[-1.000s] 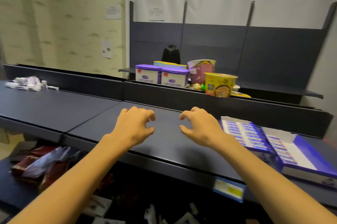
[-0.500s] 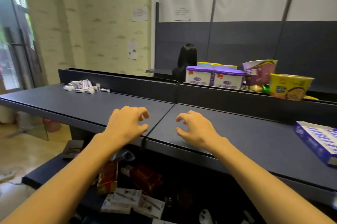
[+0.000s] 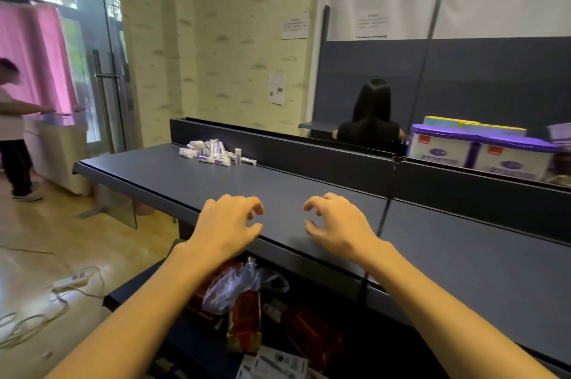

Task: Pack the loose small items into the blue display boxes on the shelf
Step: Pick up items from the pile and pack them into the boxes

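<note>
A pile of several small white-and-blue items (image 3: 216, 153) lies at the far left end of the dark shelf (image 3: 309, 187), against its back rail. My left hand (image 3: 227, 227) and my right hand (image 3: 338, 224) hover side by side over the shelf's front edge, fingers loosely curled, holding nothing. The pile is well beyond and to the left of both hands. The blue display boxes are out of view.
Purple-lidded white tubs (image 3: 482, 148) stand behind the back rail at the right. A person with long dark hair (image 3: 369, 119) sits beyond the rail. Another person (image 3: 14, 128) stands far left. Packets and a plastic bag (image 3: 241, 283) fill the lower shelf. Cables (image 3: 46, 301) lie on the floor.
The view has swung left: the blue display boxes have left the frame at the right, and the pile of small items is now nearer the centre. Both hands stay loosely curled and empty.
</note>
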